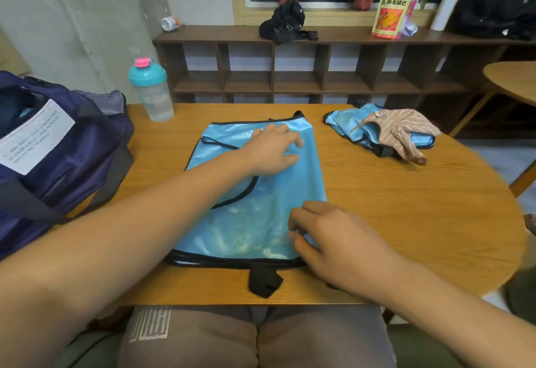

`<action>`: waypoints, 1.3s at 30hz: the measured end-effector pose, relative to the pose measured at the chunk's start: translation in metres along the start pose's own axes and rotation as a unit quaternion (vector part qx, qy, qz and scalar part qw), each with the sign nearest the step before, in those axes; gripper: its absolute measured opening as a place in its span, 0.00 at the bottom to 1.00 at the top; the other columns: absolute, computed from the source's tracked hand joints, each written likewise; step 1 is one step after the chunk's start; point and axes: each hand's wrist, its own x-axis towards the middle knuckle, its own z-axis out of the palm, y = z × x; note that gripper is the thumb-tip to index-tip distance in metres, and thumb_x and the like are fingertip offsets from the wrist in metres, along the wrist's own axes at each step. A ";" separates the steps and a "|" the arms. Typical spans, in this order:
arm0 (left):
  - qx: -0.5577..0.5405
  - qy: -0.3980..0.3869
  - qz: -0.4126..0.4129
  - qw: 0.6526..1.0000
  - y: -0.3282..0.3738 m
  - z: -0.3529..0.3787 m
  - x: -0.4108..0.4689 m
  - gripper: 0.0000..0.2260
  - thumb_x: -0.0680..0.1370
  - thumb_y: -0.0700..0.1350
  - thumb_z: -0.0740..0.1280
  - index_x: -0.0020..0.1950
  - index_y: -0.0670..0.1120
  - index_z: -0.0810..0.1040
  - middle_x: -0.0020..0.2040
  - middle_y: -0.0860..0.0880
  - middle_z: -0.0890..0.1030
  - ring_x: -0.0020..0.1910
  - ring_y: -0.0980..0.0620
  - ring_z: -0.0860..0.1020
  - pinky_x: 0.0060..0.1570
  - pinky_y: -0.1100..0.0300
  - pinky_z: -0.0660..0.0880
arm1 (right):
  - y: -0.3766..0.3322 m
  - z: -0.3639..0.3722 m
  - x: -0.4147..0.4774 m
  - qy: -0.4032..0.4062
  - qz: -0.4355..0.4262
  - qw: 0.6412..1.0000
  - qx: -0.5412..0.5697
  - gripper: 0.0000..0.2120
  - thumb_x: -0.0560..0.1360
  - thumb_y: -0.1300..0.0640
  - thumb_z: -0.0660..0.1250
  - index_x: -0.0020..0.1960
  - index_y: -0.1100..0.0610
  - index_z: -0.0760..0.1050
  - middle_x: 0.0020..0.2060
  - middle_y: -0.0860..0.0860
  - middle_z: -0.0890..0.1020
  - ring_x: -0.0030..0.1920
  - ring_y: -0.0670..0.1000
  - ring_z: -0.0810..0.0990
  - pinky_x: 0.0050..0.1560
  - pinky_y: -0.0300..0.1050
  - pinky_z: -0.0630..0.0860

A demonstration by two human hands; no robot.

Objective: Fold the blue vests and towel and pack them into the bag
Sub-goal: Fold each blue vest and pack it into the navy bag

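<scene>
Head view | glossy light-blue, black-trimmed mesh vest [255, 216] was laid flat on wooden table [406, 193] | left hand [272, 150] was pressed open upon it | right hand [327, 237] was bent at its edge, grip undeterminable | risk: slick fabric could be dragged askew.

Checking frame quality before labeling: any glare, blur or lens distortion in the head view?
Head view: wide-angle bend bows the shelf and stretches the forearms at the edges; soft sheen, not blown out, on the blue vest; fingertips of the right hand slightly motion-blurred, left hand sharper; label text on the bag soft; lighting even, shadows faint.
</scene>
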 end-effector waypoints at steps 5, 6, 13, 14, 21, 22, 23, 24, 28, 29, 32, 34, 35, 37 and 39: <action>-0.024 0.014 0.071 0.997 -0.004 -0.020 -0.076 0.09 0.80 0.52 0.71 0.60 0.56 0.80 0.55 0.58 0.78 0.59 0.53 0.73 0.63 0.47 0.71 | 0.014 -0.001 -0.006 -0.009 -0.066 0.998 -0.013 0.12 0.80 0.39 0.62 0.55 0.45 0.75 0.48 0.43 0.76 0.52 0.48 0.76 0.47 0.40 0.65; -0.030 0.010 0.087 0.996 -0.005 -0.023 -0.092 0.08 0.80 0.51 0.72 0.58 0.57 0.80 0.53 0.59 0.78 0.56 0.55 0.74 0.61 0.48 0.73 | 0.014 -0.001 -0.007 -0.014 -0.077 0.997 -0.018 0.13 0.80 0.38 0.63 0.55 0.45 0.75 0.48 0.42 0.75 0.52 0.48 0.76 0.48 0.40 0.67; -0.050 -0.061 0.107 0.991 -0.003 -0.043 -0.190 0.06 0.78 0.55 0.74 0.52 0.59 0.79 0.46 0.60 0.77 0.50 0.58 0.76 0.49 0.63 0.73 | 0.007 0.002 -0.010 -0.031 -0.138 0.986 -0.091 0.12 0.78 0.40 0.64 0.53 0.47 0.74 0.46 0.45 0.73 0.47 0.50 0.73 0.47 0.47 0.72; -0.048 -0.071 0.112 0.990 -0.004 -0.045 -0.200 0.07 0.78 0.57 0.74 0.52 0.59 0.79 0.46 0.61 0.77 0.50 0.58 0.76 0.48 0.63 0.74 | 0.006 0.002 -0.010 -0.033 -0.144 0.983 -0.106 0.11 0.78 0.41 0.64 0.51 0.48 0.74 0.45 0.45 0.73 0.47 0.51 0.74 0.47 0.49 0.72; 0.065 -0.098 0.101 0.988 -0.012 -0.041 -0.245 0.11 0.76 0.64 0.66 0.55 0.61 0.76 0.49 0.60 0.75 0.49 0.60 0.75 0.48 0.57 0.76 | 0.005 0.004 -0.009 -0.049 -0.154 0.974 -0.156 0.06 0.75 0.48 0.61 0.47 0.50 0.71 0.42 0.48 0.75 0.42 0.54 0.75 0.44 0.53 0.75; 0.084 -0.093 0.100 0.987 -0.012 -0.041 -0.246 0.10 0.76 0.63 0.65 0.54 0.61 0.76 0.49 0.60 0.75 0.48 0.59 0.75 0.48 0.57 0.76 | 0.004 0.004 -0.008 -0.050 -0.150 0.975 -0.156 0.06 0.74 0.48 0.61 0.48 0.50 0.71 0.42 0.48 0.75 0.41 0.55 0.76 0.43 0.53 0.75; 0.102 -0.091 0.102 0.985 -0.012 -0.040 -0.246 0.09 0.76 0.61 0.65 0.53 0.60 0.76 0.48 0.59 0.75 0.47 0.58 0.75 0.47 0.57 0.75 | 0.004 0.005 -0.007 -0.051 -0.146 0.975 -0.158 0.05 0.74 0.50 0.62 0.48 0.50 0.71 0.42 0.48 0.75 0.41 0.55 0.76 0.42 0.53 0.76; 0.116 -0.091 0.104 0.984 -0.012 -0.040 -0.246 0.07 0.76 0.59 0.65 0.51 0.60 0.75 0.46 0.59 0.75 0.45 0.57 0.75 0.46 0.57 0.75 | 0.005 0.006 -0.006 -0.053 -0.141 0.975 -0.164 0.05 0.73 0.51 0.64 0.48 0.50 0.72 0.41 0.48 0.75 0.40 0.55 0.77 0.41 0.51 0.75; 0.133 -0.090 0.096 0.982 -0.011 -0.039 -0.244 0.06 0.75 0.53 0.63 0.50 0.59 0.74 0.45 0.58 0.74 0.43 0.55 0.75 0.43 0.55 0.75 | 0.001 0.008 -0.001 -0.076 -0.114 0.971 -0.194 0.13 0.72 0.59 0.68 0.55 0.51 0.72 0.44 0.50 0.76 0.42 0.56 0.78 0.41 0.49 0.70; 0.133 -0.092 0.093 0.982 -0.011 -0.039 -0.244 0.06 0.74 0.52 0.63 0.51 0.59 0.73 0.46 0.58 0.74 0.44 0.55 0.74 0.43 0.55 0.75 | 0.000 0.007 -0.001 -0.078 -0.113 0.970 -0.200 0.13 0.73 0.60 0.67 0.56 0.51 0.72 0.45 0.50 0.76 0.44 0.57 0.79 0.43 0.50 0.72; 0.111 -0.096 0.077 0.986 -0.012 -0.038 -0.245 0.08 0.74 0.49 0.62 0.52 0.59 0.70 0.47 0.58 0.72 0.45 0.57 0.72 0.42 0.58 0.70 | 0.001 0.002 -0.001 -0.063 -0.113 0.974 -0.187 0.11 0.74 0.57 0.64 0.55 0.50 0.70 0.45 0.50 0.77 0.44 0.57 0.80 0.45 0.52 0.75; 0.086 -0.085 0.062 0.991 -0.016 -0.039 -0.247 0.07 0.75 0.48 0.62 0.51 0.59 0.69 0.48 0.59 0.72 0.45 0.58 0.72 0.42 0.58 0.70 | 0.006 -0.002 -0.003 -0.054 -0.104 0.980 -0.160 0.09 0.76 0.53 0.63 0.55 0.49 0.69 0.46 0.48 0.78 0.45 0.56 0.80 0.44 0.51 0.73; 0.072 -0.077 0.053 0.993 -0.019 -0.039 -0.248 0.07 0.75 0.48 0.63 0.51 0.59 0.68 0.47 0.59 0.72 0.45 0.58 0.72 0.42 0.58 0.70 | 0.008 -0.005 -0.005 -0.055 -0.094 0.984 -0.140 0.08 0.77 0.51 0.63 0.56 0.48 0.68 0.47 0.47 0.78 0.46 0.56 0.79 0.44 0.50 0.72; 0.040 -0.074 0.031 0.996 -0.024 -0.042 -0.251 0.09 0.76 0.49 0.65 0.50 0.60 0.67 0.45 0.60 0.73 0.43 0.59 0.73 0.41 0.57 0.71 | 0.014 -0.010 -0.008 -0.059 -0.078 0.991 -0.092 0.08 0.78 0.49 0.63 0.56 0.46 0.67 0.46 0.45 0.78 0.46 0.53 0.79 0.43 0.51 0.73; -0.007 -0.092 0.008 0.996 -0.029 -0.046 -0.253 0.11 0.76 0.48 0.68 0.51 0.61 0.69 0.45 0.60 0.76 0.43 0.59 0.76 0.42 0.57 0.75 | 0.019 -0.017 -0.011 -0.068 -0.063 0.995 -0.040 0.09 0.78 0.49 0.64 0.55 0.43 0.67 0.46 0.43 0.79 0.45 0.49 0.79 0.43 0.52 0.76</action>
